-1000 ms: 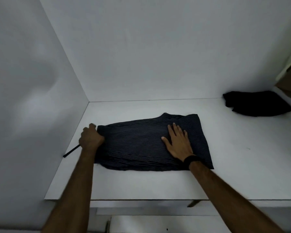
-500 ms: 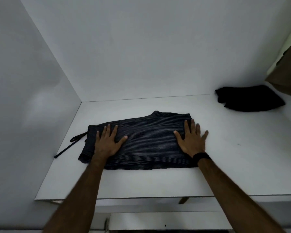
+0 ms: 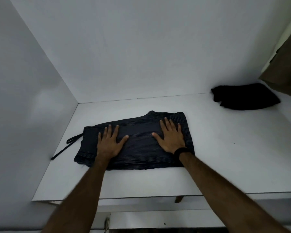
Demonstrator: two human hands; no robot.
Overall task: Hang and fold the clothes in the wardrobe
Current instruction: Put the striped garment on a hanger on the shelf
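Shorts (image 3: 139, 140) of dark pinstriped cloth lie folded flat on the white wardrobe shelf (image 3: 208, 157), toward its left half, their drawstring (image 3: 66, 146) trailing off the left end to the side wall. Both hands rest on top, palms down — the left hand (image 3: 108, 143) near the left end with fingers spread and thumb out to the right, the right hand (image 3: 170, 137) near the right end with fingers straight and close together. A black band (image 3: 180, 151) circles the right wrist. Well apart, in the far right corner, sits a bundled black garment (image 3: 243, 96) — a brown cloth (image 3: 285, 61) hangs above it
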